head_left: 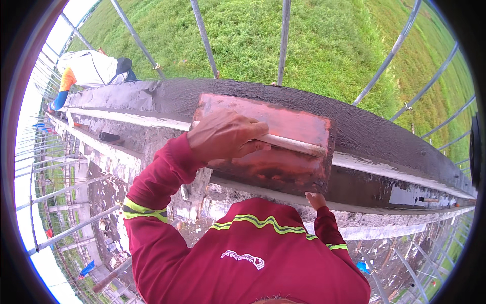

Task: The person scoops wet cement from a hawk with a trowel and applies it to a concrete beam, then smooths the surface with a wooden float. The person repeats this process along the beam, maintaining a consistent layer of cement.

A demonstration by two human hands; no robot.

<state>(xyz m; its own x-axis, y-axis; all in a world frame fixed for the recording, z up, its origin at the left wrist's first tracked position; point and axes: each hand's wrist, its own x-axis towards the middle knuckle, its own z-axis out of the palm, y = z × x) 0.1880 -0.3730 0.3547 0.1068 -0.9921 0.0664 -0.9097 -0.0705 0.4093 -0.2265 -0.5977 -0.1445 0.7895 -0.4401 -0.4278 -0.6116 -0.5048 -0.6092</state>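
My left hand point(230, 134) is wrapped round the pale bar handle of a large rectangular plastering float point(298, 126), a red board smeared with dark mortar. The board lies tilted across the wall top point(243, 91), whose far side carries a band of wet grey mortar. By the float's lower right edge is my right hand point(316, 200), small in view. Its fingers are mostly hidden, so whether it grips the board cannot be seen. Both arms wear maroon sleeves with yellow-green bands.
A long pale strip point(364, 164) runs along the wall beside a channel. Upright metal poles point(283, 43) stand beyond the wall, before green grass. Another person point(96, 68) bends over the wall at far left. A dark object point(109, 137) lies in the channel. Scaffold pipes point(76, 235) cross at lower left.
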